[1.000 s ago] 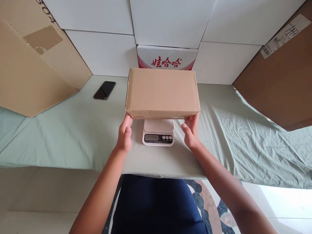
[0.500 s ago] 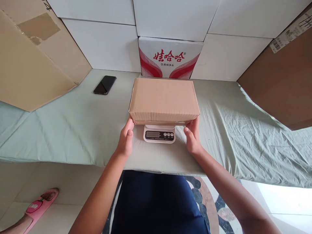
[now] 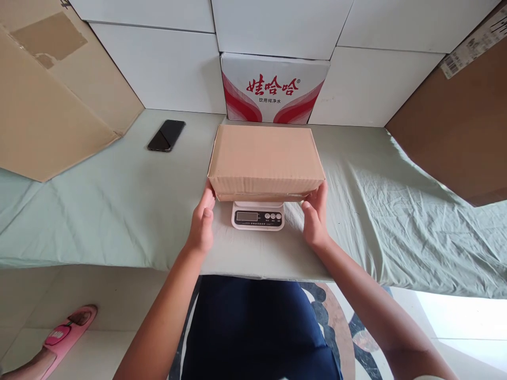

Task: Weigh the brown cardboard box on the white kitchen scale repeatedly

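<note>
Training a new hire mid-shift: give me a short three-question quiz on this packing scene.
1. True or false: the cardboard box covers the platform of the scale.
2. Which side of the box is the black phone on: A left, B right, C on top?
3. Fill in: the left hand and right hand touch the box at its lower near ____.

Key: 1 true; 2 A; 3 corners.
</note>
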`<state>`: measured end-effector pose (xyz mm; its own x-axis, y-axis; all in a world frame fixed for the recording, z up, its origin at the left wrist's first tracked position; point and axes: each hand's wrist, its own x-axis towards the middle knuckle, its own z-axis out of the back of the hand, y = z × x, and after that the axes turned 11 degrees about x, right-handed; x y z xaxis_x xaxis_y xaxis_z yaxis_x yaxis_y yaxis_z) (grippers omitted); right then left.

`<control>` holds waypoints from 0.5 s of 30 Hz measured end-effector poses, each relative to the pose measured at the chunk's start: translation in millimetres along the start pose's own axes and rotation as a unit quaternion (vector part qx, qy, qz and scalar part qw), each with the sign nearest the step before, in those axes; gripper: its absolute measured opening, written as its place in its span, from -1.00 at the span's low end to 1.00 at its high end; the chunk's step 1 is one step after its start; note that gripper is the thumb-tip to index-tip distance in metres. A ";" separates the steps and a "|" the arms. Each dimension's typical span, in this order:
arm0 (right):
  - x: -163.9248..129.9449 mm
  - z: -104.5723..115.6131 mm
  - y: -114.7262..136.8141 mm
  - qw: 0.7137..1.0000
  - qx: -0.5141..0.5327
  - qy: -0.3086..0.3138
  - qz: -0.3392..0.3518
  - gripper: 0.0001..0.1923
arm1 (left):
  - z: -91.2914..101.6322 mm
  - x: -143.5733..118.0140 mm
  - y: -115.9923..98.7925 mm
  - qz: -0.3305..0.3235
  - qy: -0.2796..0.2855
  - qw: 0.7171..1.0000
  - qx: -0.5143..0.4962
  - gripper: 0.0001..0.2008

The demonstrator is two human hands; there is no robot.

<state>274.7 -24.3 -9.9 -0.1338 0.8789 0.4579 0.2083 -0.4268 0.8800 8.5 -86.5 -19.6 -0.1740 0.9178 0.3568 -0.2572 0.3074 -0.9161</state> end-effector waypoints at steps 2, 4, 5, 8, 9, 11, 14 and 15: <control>0.5 4.4 -1.0 0.999 0.017 -0.031 0.013 -0.22 | 1.9 0.4 0.3 -0.002 -0.029 1.000 -0.009 -0.12; 1.6 8.4 -1.3 0.997 0.031 -0.063 0.015 -0.22 | 4.5 0.8 1.5 0.001 -0.061 0.998 -0.019 -0.16; 2.1 9.8 -1.2 0.996 0.036 -0.077 0.013 -0.22 | 5.9 1.0 2.4 0.003 -0.076 0.997 -0.023 -0.20; 3.2 11.3 0.2 0.993 0.046 -0.107 0.011 -0.26 | 10.6 1.7 5.4 0.013 -0.113 0.993 -0.030 -0.31; 3.3 11.2 0.7 0.992 0.048 -0.114 0.014 -0.28 | 12.1 2.0 6.3 0.019 -0.122 0.992 -0.033 -0.34; 3.2 11.2 1.1 0.991 0.052 -0.123 0.020 -0.33 | 14.6 2.6 7.5 0.032 -0.135 0.990 -0.039 -0.36; 2.4 11.7 -0.3 0.990 0.061 -0.126 0.023 -0.38 | 15.6 3.5 7.1 0.046 -0.140 0.988 -0.048 -0.35; 1.9 11.6 -1.0 0.990 0.061 -0.122 0.019 -0.37 | 15.0 3.8 6.4 0.048 -0.135 0.988 -0.050 -0.34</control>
<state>285.5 -19.7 -11.4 0.1126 0.8940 0.4337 0.3271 -0.4455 0.8334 -8.0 -84.9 -21.4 -0.4445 0.8475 0.2901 -0.1336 0.2575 -0.9570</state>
